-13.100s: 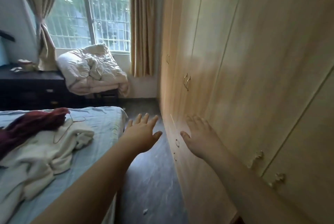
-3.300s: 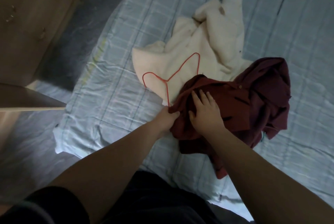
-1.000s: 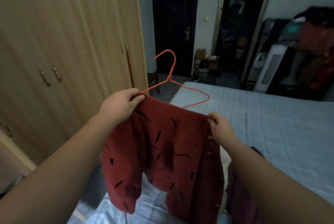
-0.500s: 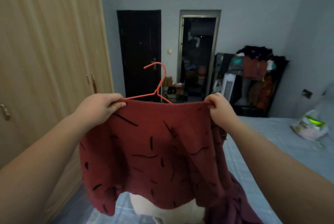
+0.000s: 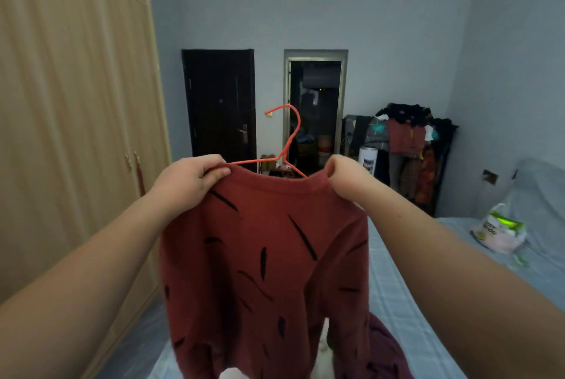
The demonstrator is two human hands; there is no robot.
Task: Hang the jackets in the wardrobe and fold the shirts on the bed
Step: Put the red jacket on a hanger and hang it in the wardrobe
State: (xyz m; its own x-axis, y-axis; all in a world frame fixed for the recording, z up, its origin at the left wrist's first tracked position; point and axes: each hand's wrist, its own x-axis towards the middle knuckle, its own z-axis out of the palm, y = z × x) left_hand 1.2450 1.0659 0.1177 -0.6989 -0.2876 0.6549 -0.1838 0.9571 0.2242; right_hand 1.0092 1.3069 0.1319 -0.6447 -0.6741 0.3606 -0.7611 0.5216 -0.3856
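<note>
Head view.

- **Grips:** The left grip (image 5: 191, 184) is clamped on one shoulder of the red jacket (image 5: 269, 271). The right grip (image 5: 347, 178) is pinched tight on the other shoulder.
- **Change over the last second:** The orange wire hanger (image 5: 282, 158) goes from tilted to upright, and its hook is now centred over the neckline. The jacket rises and spreads flat, held in the air above the bed (image 5: 412, 302).
- **Reading:** The jacket looks seated on the hanger, so the threading step seems about done.
- **Still to do:** The wardrobe (image 5: 76, 134) runs along the bed's left edge, and the doors in sight are closed, so hanging remains. A cream garment (image 5: 232, 374) and a dark purple one (image 5: 385, 348) lie on the bed under the hem, unfolded.
</note>
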